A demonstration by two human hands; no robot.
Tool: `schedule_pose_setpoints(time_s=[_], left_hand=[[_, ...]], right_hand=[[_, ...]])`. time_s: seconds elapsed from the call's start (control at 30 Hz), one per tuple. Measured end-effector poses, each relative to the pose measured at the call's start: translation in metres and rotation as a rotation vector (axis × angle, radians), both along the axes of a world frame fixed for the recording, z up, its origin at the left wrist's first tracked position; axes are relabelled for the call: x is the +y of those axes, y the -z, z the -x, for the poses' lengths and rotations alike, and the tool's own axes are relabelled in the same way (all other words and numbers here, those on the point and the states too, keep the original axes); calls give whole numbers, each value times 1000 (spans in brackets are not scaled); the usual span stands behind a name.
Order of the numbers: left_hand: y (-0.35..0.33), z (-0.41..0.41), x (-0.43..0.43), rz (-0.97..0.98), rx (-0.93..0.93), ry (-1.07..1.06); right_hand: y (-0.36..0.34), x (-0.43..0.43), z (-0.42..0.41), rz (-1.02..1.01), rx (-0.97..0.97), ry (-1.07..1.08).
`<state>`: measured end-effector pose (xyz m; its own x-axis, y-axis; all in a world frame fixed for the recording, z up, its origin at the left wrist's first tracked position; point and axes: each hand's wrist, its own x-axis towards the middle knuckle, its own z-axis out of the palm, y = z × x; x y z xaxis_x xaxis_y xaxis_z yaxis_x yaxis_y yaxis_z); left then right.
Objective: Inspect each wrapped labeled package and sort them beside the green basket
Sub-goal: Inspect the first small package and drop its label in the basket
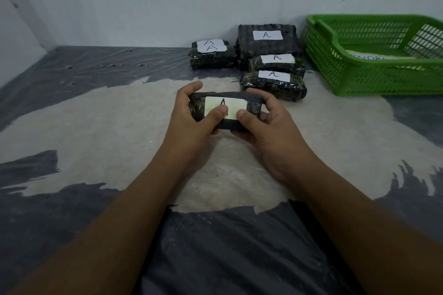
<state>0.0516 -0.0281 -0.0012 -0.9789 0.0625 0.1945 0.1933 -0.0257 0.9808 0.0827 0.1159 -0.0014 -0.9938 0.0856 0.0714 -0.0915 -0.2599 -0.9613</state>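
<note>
Centre frame: black plastic-wrapped "A"-labelled package (pixel 233 104), clamped at both ends by left hand (pixel 189 117) and right hand (pixel 271 127). Upper right: sorted black packages (pixel 273 85) just beside green plastic mesh basket (pixel 335 74). Open sheeted surface (pixel 96 115) leftward.

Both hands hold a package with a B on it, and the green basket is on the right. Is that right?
Not quite. In the head view the label on the package reads A, not B. The left hand and right hand do hold it, and the basket is on the right.
</note>
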Motion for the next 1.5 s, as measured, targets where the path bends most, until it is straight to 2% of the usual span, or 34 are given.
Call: schedule_pose_setpoints(time_s=[0.37,0.67,0.77,0.93,1.07,1.17,1.23,1.37,1.5], left_hand=[[3,-3,3,261,240,-76],[0,-12,10,183,228,28],[-2,-12,12,137,174,65],[-2,-10,9,182,203,53],[-4,-11,9,82,134,45],[-5,-10,8,108,126,36],[-4,-13,8,145,185,58],[-2,-13,7,226,238,46],[-4,-9,7,203,200,9]], right_hand=[[1,-4,0,10,33,16],[2,-3,0,-59,13,143],[1,-1,1,-95,30,199],[1,-3,1,-170,21,211],[0,-2,2,-231,30,248],[-3,-4,0,-160,6,248],[-4,-3,1,-138,12,299],[-2,-2,1,-262,42,334],[2,-2,2,-366,49,295]])
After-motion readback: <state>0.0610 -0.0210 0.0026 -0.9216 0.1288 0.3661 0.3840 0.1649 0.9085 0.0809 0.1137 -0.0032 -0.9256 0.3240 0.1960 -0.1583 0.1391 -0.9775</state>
